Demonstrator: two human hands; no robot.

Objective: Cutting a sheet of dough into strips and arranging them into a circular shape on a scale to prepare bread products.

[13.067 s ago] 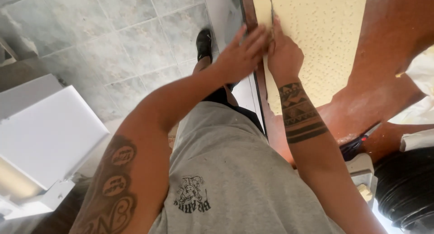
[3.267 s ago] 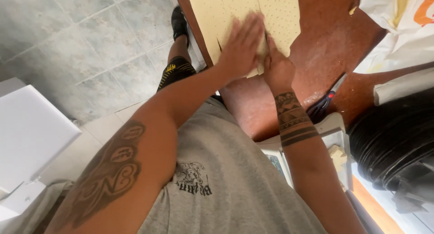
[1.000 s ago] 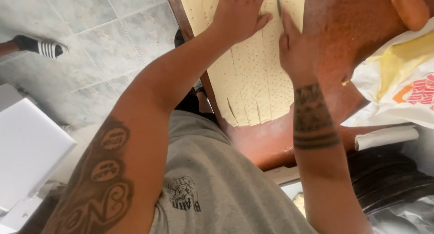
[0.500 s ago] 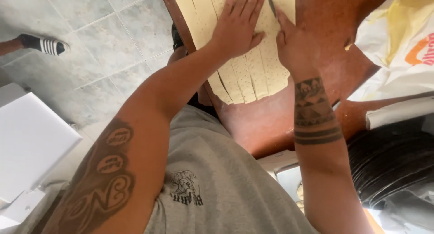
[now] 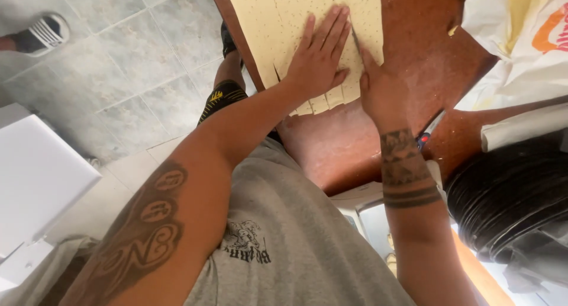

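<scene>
My left hand lies flat, fingers spread, on the pale dotted sheet atop the reddish tabletop; my right hand pinches a thin blade against the sheet's cut strips.

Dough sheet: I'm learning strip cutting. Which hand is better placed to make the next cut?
Right hand: it holds the blade against the dough sheet. Left hand lies flat, pinning it.

Grey tiled floor, reddish-brown wooden table, white cabinet, daylight
</scene>
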